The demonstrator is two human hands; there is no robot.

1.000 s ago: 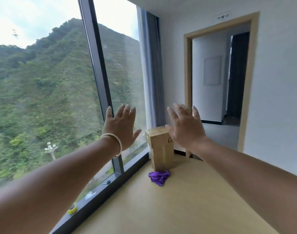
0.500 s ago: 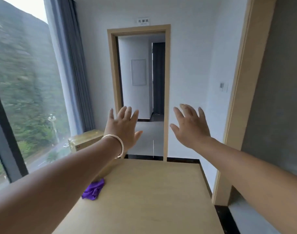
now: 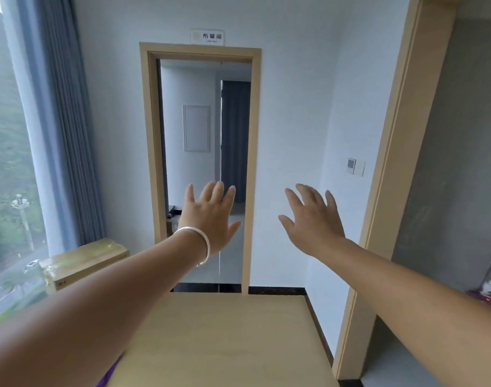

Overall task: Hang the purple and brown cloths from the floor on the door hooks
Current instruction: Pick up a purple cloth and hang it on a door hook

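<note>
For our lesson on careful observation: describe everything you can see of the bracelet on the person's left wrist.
The bracelet is a plain, smooth bangle, pale silver-white and slightly glossy, apparently metal. It circles the left wrist just below the left hand, tilted across the forearm, and looks a little loose. Only its upper and right-hand arc shows; the far side is hidden behind the wrist. No clasp, stones or engraving can be made out. It touches only the person's skin, held in the air before the doorway.
</note>
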